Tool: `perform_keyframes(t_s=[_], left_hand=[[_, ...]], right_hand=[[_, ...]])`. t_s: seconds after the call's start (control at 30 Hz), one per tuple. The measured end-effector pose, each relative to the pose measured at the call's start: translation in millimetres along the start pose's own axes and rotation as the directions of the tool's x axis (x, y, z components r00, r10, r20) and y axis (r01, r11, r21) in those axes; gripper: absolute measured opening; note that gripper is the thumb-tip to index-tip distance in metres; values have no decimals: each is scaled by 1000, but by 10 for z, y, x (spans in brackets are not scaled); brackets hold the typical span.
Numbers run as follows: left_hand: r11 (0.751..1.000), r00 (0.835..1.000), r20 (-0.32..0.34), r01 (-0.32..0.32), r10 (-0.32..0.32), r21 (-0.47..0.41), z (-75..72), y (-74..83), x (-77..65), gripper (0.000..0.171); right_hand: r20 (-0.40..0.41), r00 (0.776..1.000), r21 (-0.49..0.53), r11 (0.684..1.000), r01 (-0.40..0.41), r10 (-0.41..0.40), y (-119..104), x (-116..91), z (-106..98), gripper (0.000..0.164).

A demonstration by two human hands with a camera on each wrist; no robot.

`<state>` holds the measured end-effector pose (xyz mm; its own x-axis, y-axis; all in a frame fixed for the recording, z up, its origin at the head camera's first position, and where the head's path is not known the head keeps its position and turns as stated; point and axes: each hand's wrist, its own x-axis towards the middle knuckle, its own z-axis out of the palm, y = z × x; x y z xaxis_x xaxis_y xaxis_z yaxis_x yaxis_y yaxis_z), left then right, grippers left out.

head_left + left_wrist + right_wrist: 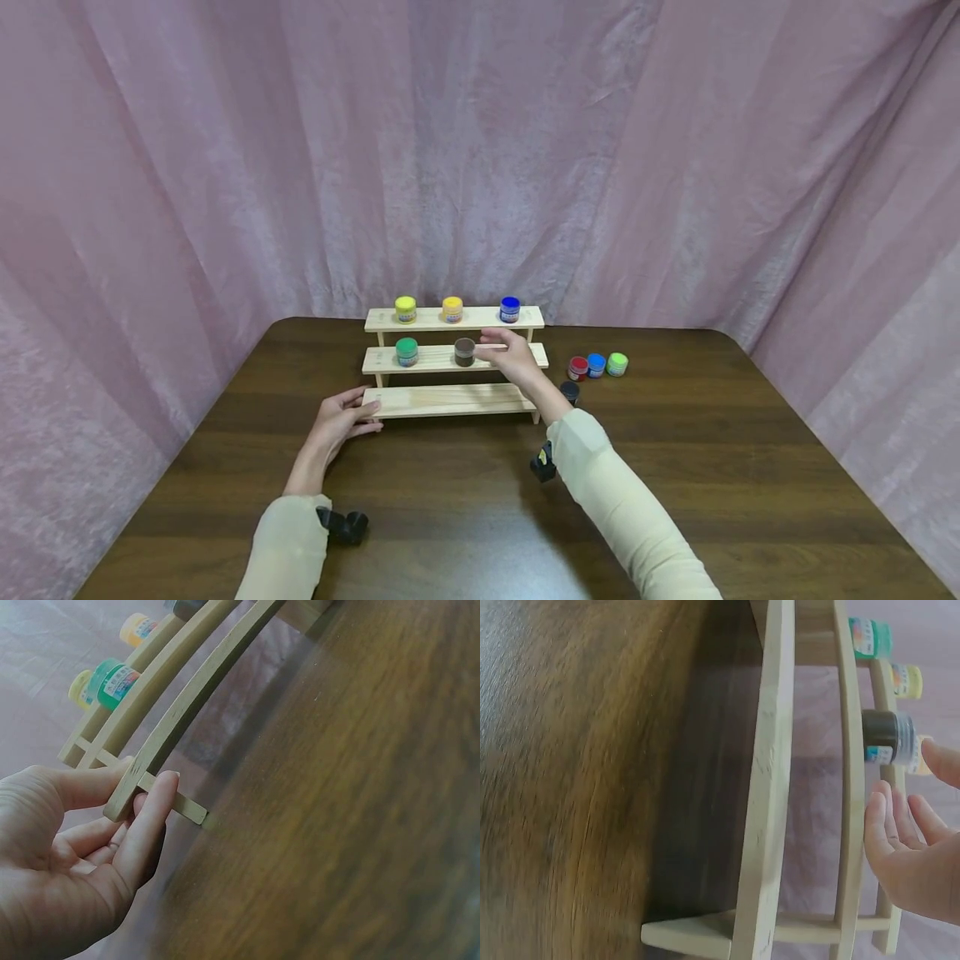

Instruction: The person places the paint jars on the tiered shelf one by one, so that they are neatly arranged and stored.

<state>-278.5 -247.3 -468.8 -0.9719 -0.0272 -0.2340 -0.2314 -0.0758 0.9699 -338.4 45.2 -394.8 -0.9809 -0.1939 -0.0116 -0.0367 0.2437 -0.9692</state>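
Note:
A three-tier wooden rack (450,402) stands on the table. My left hand (341,423) grips the left end of its lowest board, thumb and fingers around the board and leg in the left wrist view. On the middle board sit a green-lidded paint jar (407,352) and a dark brown paint jar (464,352). My right hand (513,358) is just right of the brown jar, fingers apart and holding nothing; the right wrist view shows a gap between its fingertips and the jar (881,736). The top board carries yellow (405,309), orange-yellow (452,309) and dark blue (510,309) jars.
Right of the rack, red (577,368), blue (596,365) and light green (617,364) jars stand on the brown table (720,467). A black jar (570,392) is partly hidden behind my right wrist. A pink curtain (480,150) hangs behind the table.

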Motion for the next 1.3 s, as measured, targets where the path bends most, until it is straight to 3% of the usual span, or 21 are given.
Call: perform_keyframes(t_s=[0.3,0.57,0.73,0.93,1.07,1.3], left_hand=[[1000,1000,17,-3,3,7,-29,-5,0,68],[1000,1000,27,-1,1,9,-101,27,-20,70],[1000,1000,26,2,-2,5,-110,30,-23,69],[1000,1000,31,-2,2,5,-118,20,-18,69],[1000,999,33,-3,3,2,-128,21,-14,69],[1000,1000,26,4,-4,2,-122,22,-6,68]], right_hand=[[-76,997,21,1000,23,-22,37,-111,-276,42],[-153,988,77,997,11,1,223,-219,-553,39],[-257,966,85,996,2,20,415,-273,-721,37],[-384,921,112,993,-25,67,675,-341,-851,37],[-382,917,116,990,-74,114,813,-372,-904,41],[-285,941,123,981,-151,181,924,-405,-944,47]])
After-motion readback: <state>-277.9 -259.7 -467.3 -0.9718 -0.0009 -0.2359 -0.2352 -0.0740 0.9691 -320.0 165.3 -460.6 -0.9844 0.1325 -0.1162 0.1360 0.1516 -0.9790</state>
